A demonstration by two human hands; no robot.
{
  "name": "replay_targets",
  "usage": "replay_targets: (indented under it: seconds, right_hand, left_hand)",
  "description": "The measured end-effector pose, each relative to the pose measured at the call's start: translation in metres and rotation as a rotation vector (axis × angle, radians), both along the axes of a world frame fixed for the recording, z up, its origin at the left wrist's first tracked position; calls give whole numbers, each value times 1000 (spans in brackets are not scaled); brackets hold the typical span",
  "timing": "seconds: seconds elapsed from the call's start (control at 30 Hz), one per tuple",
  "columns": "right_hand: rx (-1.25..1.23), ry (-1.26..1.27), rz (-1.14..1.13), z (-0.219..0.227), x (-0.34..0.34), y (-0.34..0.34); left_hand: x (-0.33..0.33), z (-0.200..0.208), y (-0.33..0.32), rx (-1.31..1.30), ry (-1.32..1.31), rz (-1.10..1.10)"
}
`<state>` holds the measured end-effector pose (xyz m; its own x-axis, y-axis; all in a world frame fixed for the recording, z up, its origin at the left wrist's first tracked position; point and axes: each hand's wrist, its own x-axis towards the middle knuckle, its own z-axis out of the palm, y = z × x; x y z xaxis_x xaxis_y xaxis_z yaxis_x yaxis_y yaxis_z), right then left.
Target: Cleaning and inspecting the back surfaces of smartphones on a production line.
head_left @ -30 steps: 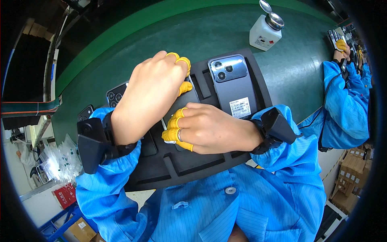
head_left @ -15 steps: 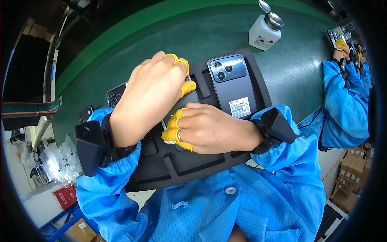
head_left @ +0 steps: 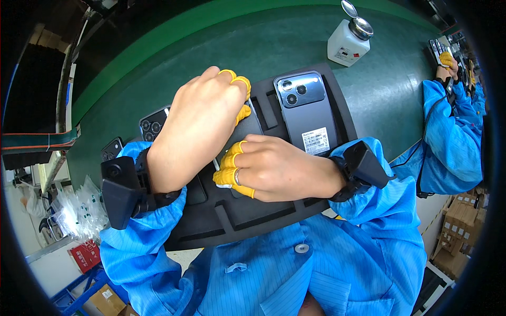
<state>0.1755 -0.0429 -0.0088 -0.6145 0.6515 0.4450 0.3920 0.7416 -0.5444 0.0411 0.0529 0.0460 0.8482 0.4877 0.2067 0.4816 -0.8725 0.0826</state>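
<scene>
In the middle of a black foam tray (head_left: 253,221) lies a dark phone (head_left: 249,128), mostly covered by my hands. My left hand (head_left: 203,108), with yellow finger cots, curls its fingers closed over the far end of this phone. Nearer to me, my right hand (head_left: 276,167) is closed over the phone's lower part, its fingers in yellow cots too. A bit of white material (head_left: 224,186) peeks out under its fingertips; its kind is unclear. To the right, a blue-grey phone (head_left: 305,118) lies back up in the tray. Another phone (head_left: 153,124) is partly behind my left wrist.
A white dispenser bottle (head_left: 348,45) with its metal lid raised stands on the green table (head_left: 253,45). One more phone (head_left: 112,149) is at the left. Clear plastic bags (head_left: 79,210) are heaped at the left edge. A co-worker's sleeve (head_left: 448,137) shows at the right.
My left thumb has tucked further behind the hand, so less of its yellow cot shows. My right hand stays nearly in place over the phone.
</scene>
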Motion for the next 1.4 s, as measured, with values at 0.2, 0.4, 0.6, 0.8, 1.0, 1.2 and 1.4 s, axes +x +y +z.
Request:
replay_targets:
  seconds: [0.2, 0.4, 0.6, 0.8, 1.0, 1.2, 1.4]
  right_hand:
    - [28, 7, -1, -3, -1, 1]
    - [18, -18, 10, 2, 2, 2]
    - [12, -24, 6, 4, 2, 1]
    - [2, 3, 5, 3, 1, 1]
    - [5, 10, -1, 3, 2, 2]
    - [6, 4, 3, 4, 1, 2]
    - [3, 15, 6, 2, 1, 2]
  left_hand:
    - [-5, -6, -2, 50, -24, -12]
    - [-8, -8, -11, 132, 19, 21]
    - [-6, -9, -12, 191, 28, -21]
    - [-2, -6, -15, 176, 83, -25]
    - [-3, -7, -8, 147, 39, -53]
    - [-3, -5, -8, 142, 56, -48]
    - [-1, -7, -9, 173, 70, -41]
